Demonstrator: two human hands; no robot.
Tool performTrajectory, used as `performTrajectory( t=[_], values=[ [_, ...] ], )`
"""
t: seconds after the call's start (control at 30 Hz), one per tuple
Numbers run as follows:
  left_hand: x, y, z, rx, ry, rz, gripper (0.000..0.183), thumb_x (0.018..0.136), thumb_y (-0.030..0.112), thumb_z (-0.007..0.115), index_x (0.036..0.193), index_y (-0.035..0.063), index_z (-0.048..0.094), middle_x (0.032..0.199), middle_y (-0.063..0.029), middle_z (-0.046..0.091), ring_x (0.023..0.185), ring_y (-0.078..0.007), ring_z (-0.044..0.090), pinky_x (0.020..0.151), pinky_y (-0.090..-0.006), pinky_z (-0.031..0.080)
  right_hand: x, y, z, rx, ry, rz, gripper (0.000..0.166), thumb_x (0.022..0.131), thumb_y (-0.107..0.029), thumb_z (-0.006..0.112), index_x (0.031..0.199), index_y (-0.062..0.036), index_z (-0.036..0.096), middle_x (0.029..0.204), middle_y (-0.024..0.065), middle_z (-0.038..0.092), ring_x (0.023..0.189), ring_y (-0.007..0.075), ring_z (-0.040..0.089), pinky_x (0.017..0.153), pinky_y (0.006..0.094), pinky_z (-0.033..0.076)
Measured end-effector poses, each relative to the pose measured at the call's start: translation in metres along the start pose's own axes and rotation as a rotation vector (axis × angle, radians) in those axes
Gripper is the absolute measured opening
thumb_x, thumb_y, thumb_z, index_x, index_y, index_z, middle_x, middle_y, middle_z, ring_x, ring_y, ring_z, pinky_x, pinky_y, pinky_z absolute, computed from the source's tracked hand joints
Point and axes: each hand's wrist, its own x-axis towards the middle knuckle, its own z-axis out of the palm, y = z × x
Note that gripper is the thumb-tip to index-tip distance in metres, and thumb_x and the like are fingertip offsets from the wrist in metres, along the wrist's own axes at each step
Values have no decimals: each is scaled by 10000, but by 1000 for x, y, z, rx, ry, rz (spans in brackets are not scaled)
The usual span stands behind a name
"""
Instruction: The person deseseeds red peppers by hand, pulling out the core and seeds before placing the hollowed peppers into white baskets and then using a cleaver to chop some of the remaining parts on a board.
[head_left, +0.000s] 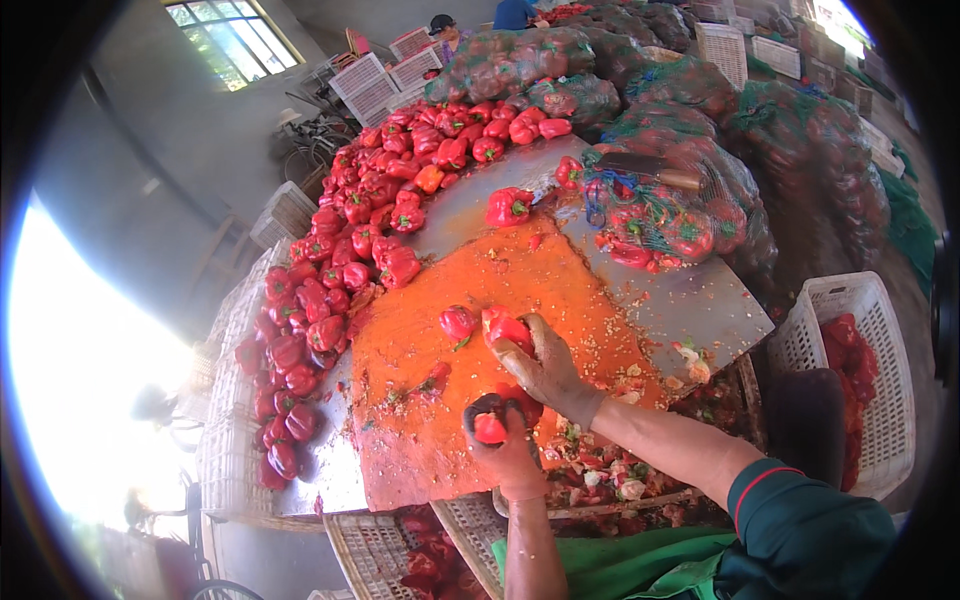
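Observation:
My left hand (510, 457), with dark covering on its fingers, grips a piece of red bell pepper (490, 428) near the front of the orange cutting mat (420, 337). My right hand (551, 367), in a stained glove, is closed around another red pepper piece (508, 333) just above the mat. Between the hands shows more red pepper flesh (525, 403); whether it is held or lying there I cannot tell. A whole red pepper (457, 322) lies beyond them, and another (509, 206) rests at the mat's far edge. Seeds and scraps are scattered on the mat.
A large heap of red peppers (360, 232) lines the metal table's left and far sides. A cleaver (634, 164) lies on a mesh bag of peppers (690, 217). White crates (885, 390) stand right and below (367, 555). Trimmings fill a container (630, 480) at front. People (514, 13) are behind.

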Motion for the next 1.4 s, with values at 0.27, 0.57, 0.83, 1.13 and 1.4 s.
performTrajectory(
  t=[0.27, 0.57, 0.83, 1.13, 1.4],
  values=[
    [10, -24, -53, -183, 163, -186, 215, 846, -2, 677, 1045, 44, 609, 958, 6, 584, 883, -110, 547, 791, -270, 474, 28, 7, 13, 507, 46, 232, 211, 910, -249, 612, 1018, -68, 604, 780, 0, 568, 669, 85, 544, 588, 263, 453],
    [7, 7, -44, -593, 168, -275, 211, 894, 53, 656, 1093, 12, 599, 879, -39, 625, 648, -140, 618, 534, -273, 509, 80, 68, -70, -404, -137, -192, 408, 912, -382, 645, 1178, -81, 572, 925, 22, 607, 739, 96, 574, 601, 263, 465],
    [21, -26, -54, -658, 61, -245, 287, 907, 59, 637, 1180, 21, 558, 1054, -66, 621, 905, -162, 624, 750, -301, 532, 74, -24, -21, -31, -134, 146, 362, 879, -360, 694, 1103, -98, 586, 879, -34, 592, 691, 43, 533, 545, 228, 443],
    [20, -7, -41, -443, 117, -173, 289, 937, 35, 557, 1224, 24, 532, 1080, -63, 592, 990, -186, 590, 906, -338, 495, 13, -78, 12, 51, -565, -87, 451, 849, -130, 740, 1236, 2, 548, 1216, 96, 575, 1108, 182, 564, 949, 327, 480],
    [11, 9, -32, -363, 108, -222, 391, 936, 188, 508, 1312, 80, 512, 1195, -102, 546, 1116, -228, 546, 949, -350, 479, -42, -14, 1, -163, -611, -621, 329, 768, -25, 713, 1080, -28, 609, 1189, 154, 563, 1104, 356, 570, 940, 403, 476]
  ],
)
